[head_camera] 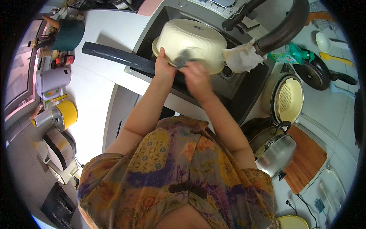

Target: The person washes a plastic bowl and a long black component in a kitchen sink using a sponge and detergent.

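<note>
A cream plastic basin (183, 34) is tipped in the dark sink (240, 86), with its ribbed side and base facing up. My left hand (165, 67) grips the basin's rim at the near left, thumb on the outside. My right hand (198, 77) is blurred by motion and holds a grey scrubbing pad (184, 57) against the basin's wall. Most of the pad's shape is lost in the blur. The sink's drain (227, 72) shows just past the basin's right end.
A dark faucet (286, 31) arches in from the right, white cloth (243, 57) around its spout. A long dark bar (117, 55) crosses the left counter to the sink. On the right are a green pump bottle (288, 54), nested pots with a yellow colander (288, 100), and a steel lid (277, 156).
</note>
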Available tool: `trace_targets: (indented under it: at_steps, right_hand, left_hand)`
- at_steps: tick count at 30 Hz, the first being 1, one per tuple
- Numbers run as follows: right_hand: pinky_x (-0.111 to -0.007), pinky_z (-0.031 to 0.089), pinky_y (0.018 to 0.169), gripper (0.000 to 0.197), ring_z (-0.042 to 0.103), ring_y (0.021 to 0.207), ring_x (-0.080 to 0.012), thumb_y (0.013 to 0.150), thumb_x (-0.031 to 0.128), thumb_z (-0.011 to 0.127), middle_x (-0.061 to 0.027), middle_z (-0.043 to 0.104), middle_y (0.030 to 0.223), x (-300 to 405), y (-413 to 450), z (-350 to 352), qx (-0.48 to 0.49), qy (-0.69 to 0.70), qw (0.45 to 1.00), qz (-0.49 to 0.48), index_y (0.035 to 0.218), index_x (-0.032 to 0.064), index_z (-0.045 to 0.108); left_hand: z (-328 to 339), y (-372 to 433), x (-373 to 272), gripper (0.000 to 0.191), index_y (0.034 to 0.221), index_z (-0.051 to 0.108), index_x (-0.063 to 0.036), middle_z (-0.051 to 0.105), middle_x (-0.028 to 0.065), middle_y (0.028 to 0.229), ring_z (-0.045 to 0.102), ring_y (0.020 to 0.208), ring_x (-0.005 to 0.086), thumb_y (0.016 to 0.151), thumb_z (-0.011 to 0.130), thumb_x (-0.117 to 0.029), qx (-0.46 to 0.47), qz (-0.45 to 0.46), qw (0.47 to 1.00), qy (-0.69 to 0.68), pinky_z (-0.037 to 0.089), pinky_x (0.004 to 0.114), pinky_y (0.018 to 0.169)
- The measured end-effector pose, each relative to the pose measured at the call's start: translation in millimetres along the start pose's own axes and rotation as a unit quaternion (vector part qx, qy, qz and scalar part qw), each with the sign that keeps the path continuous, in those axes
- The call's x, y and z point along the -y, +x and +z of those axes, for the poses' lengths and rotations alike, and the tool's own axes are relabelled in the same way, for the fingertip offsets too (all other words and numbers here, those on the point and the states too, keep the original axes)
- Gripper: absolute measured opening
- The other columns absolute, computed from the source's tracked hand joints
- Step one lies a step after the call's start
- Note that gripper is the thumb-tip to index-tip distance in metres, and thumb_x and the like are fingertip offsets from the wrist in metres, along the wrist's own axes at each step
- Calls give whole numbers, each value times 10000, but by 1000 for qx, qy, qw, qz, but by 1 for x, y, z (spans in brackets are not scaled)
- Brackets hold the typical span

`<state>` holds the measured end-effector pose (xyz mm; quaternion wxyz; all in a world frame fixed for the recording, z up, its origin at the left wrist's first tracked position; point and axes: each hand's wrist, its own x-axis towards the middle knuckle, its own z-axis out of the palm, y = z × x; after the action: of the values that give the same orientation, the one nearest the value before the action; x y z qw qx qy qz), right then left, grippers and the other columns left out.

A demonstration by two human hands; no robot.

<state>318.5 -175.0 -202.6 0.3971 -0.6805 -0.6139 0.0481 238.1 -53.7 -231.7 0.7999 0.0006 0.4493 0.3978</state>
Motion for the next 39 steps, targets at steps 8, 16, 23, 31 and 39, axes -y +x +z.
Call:
trace_targets:
  at_steps: [8, 16, 23, 31, 39]
  right_hand:
    - [-396, 463, 816, 195, 549, 946, -300, 719, -6, 574, -85, 569, 1001, -32, -51, -15, 21, -77, 996, 41, 891, 80, 607]
    - [-408, 416, 854, 160, 505, 1027, -320, 753, 43, 565, -109, 567, 1007, -10, 33, -22, -10, -97, 995, -6, 903, 77, 608]
    - [-365, 440, 810, 177, 551, 966, -255, 821, 74, 500, -80, 606, 1010, -90, 119, -37, 85, -1, 991, 102, 934, 63, 636]
    - [-317, 424, 895, 267, 541, 1011, -170, 897, 172, 470, -84, 581, 1099, -225, 81, -50, 172, 218, 903, 329, 1117, 65, 578]
    - [-384, 428, 903, 269, 531, 1030, -202, 894, 167, 547, -71, 555, 1130, -128, -40, -18, -153, 581, 593, 536, 1151, 86, 533]
  left_hand:
    - [13, -30, 10, 465, 1272, 403, 6, 534, 166, 1187, 554, 1065, 295, 959, 428, -337, 62, 19, 995, 81, 466, 449, 907]
    - [12, -37, 32, 390, 1028, 580, 17, 604, 52, 876, 546, 771, 106, 942, 486, -351, 184, 90, 936, 285, 456, 254, 672]
    - [-8, -41, 16, 209, 1015, 611, 23, 653, 75, 898, 607, 752, 117, 862, 616, -120, 272, 27, 897, 347, 500, 277, 659]
    - [-25, -36, -11, 314, 1057, 597, 31, 656, 121, 925, 644, 792, 192, 824, 654, -173, 268, -7, 924, 272, 528, 325, 737]
    - [-26, -25, -29, 563, 1244, 435, 35, 561, 202, 1143, 571, 1044, 300, 823, 641, -277, 169, 70, 978, 99, 467, 441, 925]
